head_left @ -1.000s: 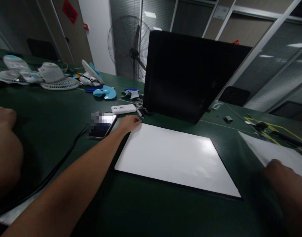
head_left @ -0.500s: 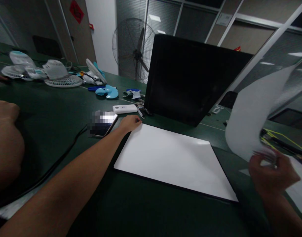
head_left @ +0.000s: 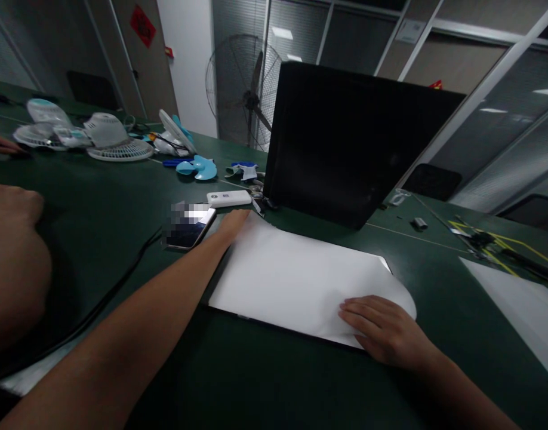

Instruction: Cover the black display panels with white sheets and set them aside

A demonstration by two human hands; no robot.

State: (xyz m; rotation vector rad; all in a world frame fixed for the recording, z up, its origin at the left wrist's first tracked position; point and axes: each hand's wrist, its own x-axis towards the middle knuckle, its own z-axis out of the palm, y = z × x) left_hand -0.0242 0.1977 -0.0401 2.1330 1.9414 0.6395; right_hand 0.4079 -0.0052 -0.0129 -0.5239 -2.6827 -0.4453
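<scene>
A white sheet [head_left: 292,278] lies over a flat dark-edged panel [head_left: 301,335] on the green table. At its far left corner, my left hand [head_left: 235,226] has its fingers closed on the sheet, with the fingertips mostly out of sight. The sheet's right side bulges up in a rounded curl. My right hand [head_left: 381,325] rests on the sheet near its front right part, fingers stretched out and close together. Just left of my left hand are a phone [head_left: 196,230], partly blurred out, and a white oblong device [head_left: 229,198].
A large black screen-like panel [head_left: 345,143] stands behind the sheet. Small fan parts [head_left: 119,140] and light-blue fan blades [head_left: 197,168] lie at back left. Another white sheet [head_left: 520,310] and yellow cables [head_left: 502,239] are at right. A person's hand [head_left: 3,144] shows far left.
My right hand has come down and left from the raised curled sheet onto the white sheet over the panel. The curled sheet is no longer in the air. My left hand stays at the corner.
</scene>
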